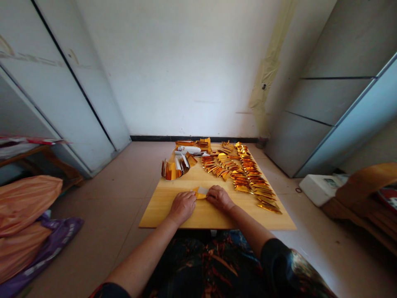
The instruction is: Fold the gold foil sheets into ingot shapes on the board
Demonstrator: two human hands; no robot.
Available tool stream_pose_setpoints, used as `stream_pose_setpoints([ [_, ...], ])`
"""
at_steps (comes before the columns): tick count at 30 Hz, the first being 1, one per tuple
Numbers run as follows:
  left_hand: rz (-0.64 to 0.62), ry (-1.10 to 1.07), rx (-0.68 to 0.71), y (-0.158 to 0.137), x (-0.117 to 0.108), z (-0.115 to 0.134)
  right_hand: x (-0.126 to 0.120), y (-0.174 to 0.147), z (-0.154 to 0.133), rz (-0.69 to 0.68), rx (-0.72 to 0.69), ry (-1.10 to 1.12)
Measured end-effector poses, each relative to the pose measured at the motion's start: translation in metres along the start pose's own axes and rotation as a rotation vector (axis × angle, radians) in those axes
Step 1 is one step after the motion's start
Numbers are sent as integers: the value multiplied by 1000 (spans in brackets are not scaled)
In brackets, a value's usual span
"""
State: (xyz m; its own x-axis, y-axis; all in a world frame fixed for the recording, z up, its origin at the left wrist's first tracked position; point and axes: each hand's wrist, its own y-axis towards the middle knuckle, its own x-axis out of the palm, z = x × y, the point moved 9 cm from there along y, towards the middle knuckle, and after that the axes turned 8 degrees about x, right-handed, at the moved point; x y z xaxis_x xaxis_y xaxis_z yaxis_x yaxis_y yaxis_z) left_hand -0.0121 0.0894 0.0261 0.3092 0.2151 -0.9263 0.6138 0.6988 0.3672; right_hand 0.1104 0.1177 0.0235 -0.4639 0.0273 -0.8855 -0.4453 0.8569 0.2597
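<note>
A sheet of gold foil paper (pixel 201 192), partly folded with its pale back showing, lies on the wooden board (pixel 161 205) between my hands. My left hand (pixel 183 207) presses its fingers together on the left end of the paper. At the right end, my right hand (pixel 221 197) has its fingers curled in and pinches the edge. Just beyond my right hand, folded gold paper pieces (pixel 245 182) lie in overlapping rows down the right side. Curled gold and white sheets (pixel 176 165) stand at the back left of the board.
More gold sheets (pixel 194 145) lie at the board's far edge. A grey cabinet (pixel 322 91) stands right, beside a white box (pixel 319 188). On the left are a white cupboard (pixel 62 78) and orange bags (pixel 27 203). A white wall (pixel 186 62) rises behind.
</note>
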Motion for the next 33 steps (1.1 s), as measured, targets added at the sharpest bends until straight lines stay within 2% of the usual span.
stream_pose_setpoints([
  [5, -45, 38, 24, -2, -1, 6, 1, 8, 2, -47, 63, -6],
  [10, -113, 107, 42, -2, 1, 12, 3, 16, 10, -113, 220, -20],
  [16, -114, 92, 53, -4, 5, 10, 5, 18, 17, -126, 373, -56],
  [22, -133, 95, 56, -3, 3, 12, 4, 19, 16, -83, 389, -80],
  [33, -142, 118, 28, -3, 9, 10, 5, 21, 19, -103, 426, -95],
])
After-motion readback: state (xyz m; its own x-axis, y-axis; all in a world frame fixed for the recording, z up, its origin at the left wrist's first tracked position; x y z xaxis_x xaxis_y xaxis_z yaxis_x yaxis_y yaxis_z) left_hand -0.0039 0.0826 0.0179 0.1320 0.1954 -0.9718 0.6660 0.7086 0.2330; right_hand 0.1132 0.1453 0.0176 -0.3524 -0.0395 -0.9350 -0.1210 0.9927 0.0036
